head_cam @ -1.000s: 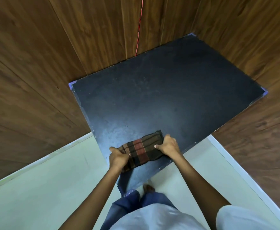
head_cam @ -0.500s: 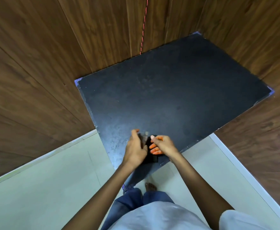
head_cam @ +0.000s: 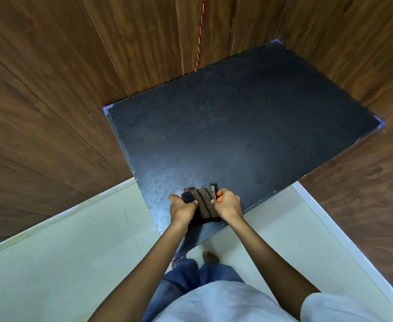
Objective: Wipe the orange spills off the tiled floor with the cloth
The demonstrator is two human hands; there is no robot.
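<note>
- A dark slab [head_cam: 237, 126] fills the far corner between wood-panelled walls [head_cam: 39, 112].
- The folded striped cloth [head_cam: 203, 201] lies at its near edge.
- Left hand [head_cam: 181, 206] and right hand [head_cam: 228, 204] clutch opposite ends, fingers curled tight (right fingertips [head_cam: 219, 196] orange-stained).

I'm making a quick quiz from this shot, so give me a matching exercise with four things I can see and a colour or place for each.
Things:
1. cloth
2. dark panel
3. cord
4. right hand

Descriptions:
A. thin and red, against the wood wall
B. striped, gripped between both hands
C. orange on its fingertips
D. black and flat, under the cloth

Pairs: 1-B, 2-D, 3-A, 4-C
</note>
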